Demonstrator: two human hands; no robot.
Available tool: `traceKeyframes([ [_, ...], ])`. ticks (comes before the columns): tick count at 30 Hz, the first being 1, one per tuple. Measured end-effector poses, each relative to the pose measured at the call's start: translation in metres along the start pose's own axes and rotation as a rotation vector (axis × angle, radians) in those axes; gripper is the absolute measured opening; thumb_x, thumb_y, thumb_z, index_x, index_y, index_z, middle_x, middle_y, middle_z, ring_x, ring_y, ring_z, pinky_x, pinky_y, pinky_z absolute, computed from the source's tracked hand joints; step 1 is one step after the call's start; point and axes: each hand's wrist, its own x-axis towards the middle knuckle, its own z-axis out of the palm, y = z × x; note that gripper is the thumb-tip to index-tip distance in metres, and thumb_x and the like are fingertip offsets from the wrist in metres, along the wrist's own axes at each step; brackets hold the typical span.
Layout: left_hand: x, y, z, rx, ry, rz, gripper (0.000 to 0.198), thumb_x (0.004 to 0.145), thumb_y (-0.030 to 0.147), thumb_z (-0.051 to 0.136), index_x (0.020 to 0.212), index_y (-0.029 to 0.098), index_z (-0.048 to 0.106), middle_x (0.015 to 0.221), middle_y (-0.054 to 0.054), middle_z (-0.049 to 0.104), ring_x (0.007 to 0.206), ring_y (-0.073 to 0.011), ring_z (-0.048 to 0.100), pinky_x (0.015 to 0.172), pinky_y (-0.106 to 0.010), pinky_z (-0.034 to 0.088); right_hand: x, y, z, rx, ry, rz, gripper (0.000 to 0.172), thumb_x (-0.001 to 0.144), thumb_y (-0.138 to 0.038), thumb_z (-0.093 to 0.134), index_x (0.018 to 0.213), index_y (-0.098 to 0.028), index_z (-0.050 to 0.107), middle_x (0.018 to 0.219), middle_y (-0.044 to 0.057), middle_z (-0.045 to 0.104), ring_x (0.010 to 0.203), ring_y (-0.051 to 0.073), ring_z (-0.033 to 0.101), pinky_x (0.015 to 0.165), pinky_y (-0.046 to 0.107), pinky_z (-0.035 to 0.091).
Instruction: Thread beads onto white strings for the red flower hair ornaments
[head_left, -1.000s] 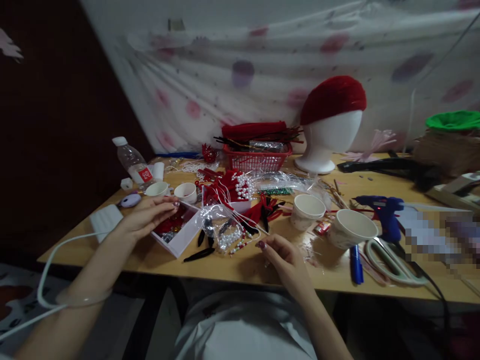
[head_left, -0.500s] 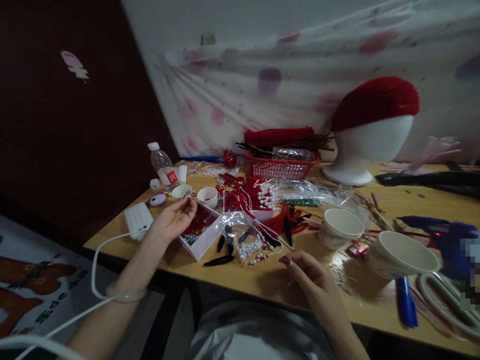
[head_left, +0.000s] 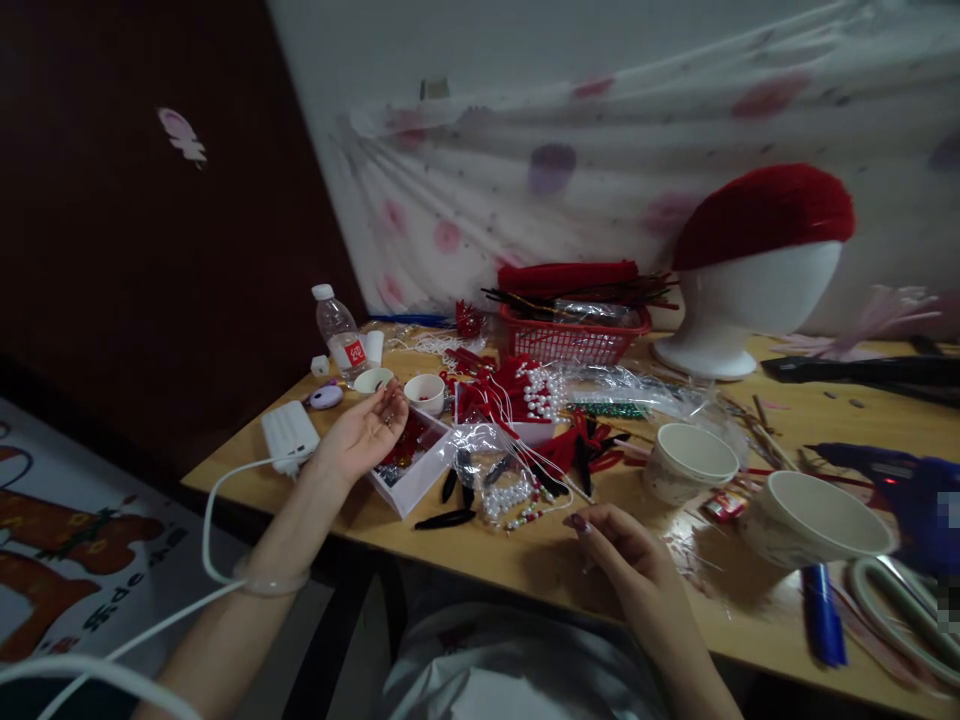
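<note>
My left hand (head_left: 365, 437) is palm up over the white box (head_left: 420, 475), its fingers curled together. Something tiny may be at its fingertips, too small to name. Just beyond it are a small pale green cup (head_left: 373, 381) and a small white cup (head_left: 425, 393) with red bits inside. My right hand (head_left: 626, 553) is at the table's front edge, thumb and forefinger pinched; what they hold is too small to make out. White pearl beads (head_left: 504, 503) in clear plastic lie between the hands, with black fuzzy pieces (head_left: 446, 519) beside them.
A water bottle (head_left: 341, 335) and a white power bank (head_left: 290, 440) with a cable are at left. Behind are a red basket (head_left: 574, 338) and a foam head (head_left: 765, 290) with a red cap. Two bowls (head_left: 694, 458), a glue gun (head_left: 900, 490) and a blue pen (head_left: 823, 615) are at right.
The view has shifted slightly, so the scene sits a little farther right. My left palm has turned up slightly more by the cups. The right hand keeps its pinch almost unmoved.
</note>
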Motion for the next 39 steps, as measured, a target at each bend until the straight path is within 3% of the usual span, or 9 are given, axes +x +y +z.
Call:
traceKeyframes([
  [3, -0.013, -0.004, 0.007, 0.034, -0.053, -0.026, 0.032, 0.105, 0.014, 0.035, 0.090, 0.011, 0.063, 0.066, -0.002, 0.064, 0.054, -0.0090, 0.063, 0.050, -0.016, 0.055, -0.001, -0.002, 0.002, -0.003, 0.014, -0.007, 0.042, 0.083, -0.060, 0.068, 0.077, -0.019, 0.070, 0.065, 0.001, 0.061, 0.058, 0.014, 0.053, 0.052, 0.021, 0.042],
  [6, -0.035, -0.020, 0.015, 0.088, -0.144, -0.133, 0.041, 0.106, 0.021, 0.035, 0.076, 0.013, 0.061, 0.049, 0.006, 0.042, 0.035, -0.0055, 0.040, 0.031, -0.014, 0.031, -0.002, -0.005, 0.003, 0.019, 0.049, -0.035, 0.042, 0.082, -0.061, 0.070, 0.077, -0.019, 0.072, 0.064, 0.002, 0.062, 0.057, 0.014, 0.054, 0.051, 0.022, 0.044],
  [11, -0.062, -0.088, 0.015, 0.200, -0.353, -0.345, 0.046, 0.099, 0.028, 0.052, 0.055, 0.016, 0.045, 0.046, 0.008, 0.028, 0.034, -0.0039, 0.021, 0.031, -0.014, 0.015, -0.004, -0.013, 0.005, 0.077, 0.069, -0.068, 0.036, 0.083, -0.056, 0.072, 0.082, -0.020, 0.074, 0.067, 0.002, 0.066, 0.055, 0.014, 0.056, 0.050, 0.022, 0.045],
  [13, -0.066, -0.118, 0.009, 0.230, -0.520, -0.381, 0.042, 0.083, 0.034, 0.076, 0.059, 0.017, 0.046, 0.047, 0.010, 0.028, 0.038, -0.0029, 0.014, 0.032, -0.012, 0.014, -0.006, -0.016, 0.006, 0.112, 0.067, -0.098, 0.034, 0.084, -0.054, 0.072, 0.081, -0.019, 0.074, 0.064, 0.001, 0.065, 0.054, 0.013, 0.055, 0.050, 0.022, 0.045],
  [15, -0.068, -0.143, 0.001, 0.255, -0.568, -0.426, 0.043, 0.071, 0.038, 0.086, 0.064, 0.018, 0.049, 0.047, 0.012, 0.028, 0.040, -0.0029, 0.009, 0.032, -0.012, 0.014, -0.007, -0.018, 0.006, 0.168, 0.054, -0.130, 0.034, 0.083, -0.053, 0.073, 0.079, -0.019, 0.072, 0.060, 0.000, 0.062, 0.052, 0.013, 0.054, 0.048, 0.021, 0.044],
  [19, -0.072, -0.166, -0.011, 0.259, -0.501, -0.452, 0.037, 0.068, 0.037, 0.089, 0.077, 0.019, 0.057, 0.046, 0.014, 0.028, 0.040, -0.0029, 0.006, 0.032, -0.010, 0.016, -0.012, -0.017, 0.007, 0.223, 0.024, -0.128, 0.034, 0.086, -0.051, 0.071, 0.074, -0.019, 0.066, 0.056, -0.002, 0.057, 0.048, 0.011, 0.050, 0.046, 0.020, 0.041],
  [26, -0.072, -0.173, -0.019, 0.288, -0.317, -0.399, 0.045, 0.056, 0.038, 0.096, 0.081, 0.016, 0.065, 0.046, 0.014, 0.032, 0.040, -0.0007, 0.014, 0.033, -0.008, 0.017, -0.017, -0.009, 0.007, 0.293, 0.011, -0.120, 0.020, 0.095, -0.039, 0.065, 0.087, -0.022, 0.071, 0.067, 0.000, 0.069, 0.056, 0.012, 0.057, 0.057, 0.022, 0.046],
  [31, -0.073, -0.179, -0.020, 0.295, -0.275, -0.433, 0.045, 0.051, 0.040, 0.097, 0.075, 0.015, 0.067, 0.052, 0.007, 0.051, 0.037, 0.0024, 0.022, 0.033, -0.007, 0.017, -0.017, -0.013, 0.006, 0.291, -0.059, -0.073, 0.022, 0.095, -0.042, 0.063, 0.090, -0.023, 0.072, 0.073, 0.002, 0.072, 0.056, 0.013, 0.059, 0.055, 0.022, 0.048],
  [39, -0.073, -0.180, -0.022, 0.313, -0.272, -0.422, 0.046, 0.047, 0.035, 0.099, 0.079, 0.014, 0.074, 0.054, 0.003, 0.059, 0.042, -0.0013, 0.041, 0.033, -0.006, 0.021, -0.017, -0.012, 0.004, 0.247, -0.099, -0.110, 0.023, 0.099, -0.037, 0.058, 0.088, -0.022, 0.072, 0.073, 0.002, 0.071, 0.057, 0.013, 0.059, 0.058, 0.022, 0.051],
])
